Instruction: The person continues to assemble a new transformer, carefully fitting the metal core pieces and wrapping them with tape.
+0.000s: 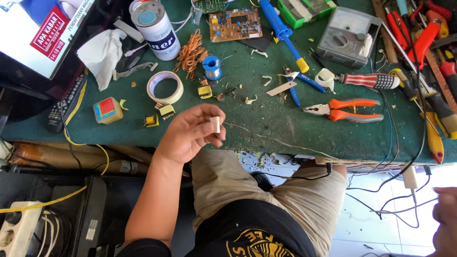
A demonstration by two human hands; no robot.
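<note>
My left hand (190, 133) is raised over the near edge of the green-covered bench (266, 128) and pinches a small pale bobbin (215, 124) between thumb and fingers. A thin wire (266, 137) runs from the bobbin to the right along the bench edge. My right hand (446, 221) shows only partly and blurred at the lower right corner, far from the bench; its grip is hidden. Small yellow transformers (166, 112) lie just left of my left hand.
On the bench lie a masking tape roll (164, 87), a copper wire tangle (191, 52), a solder spool (211, 66), a circuit board (235, 24), orange pliers (342, 110), a grey meter (347, 31) and a metal can (154, 29). A remote (64, 107) and a screen (43, 33) sit at the left.
</note>
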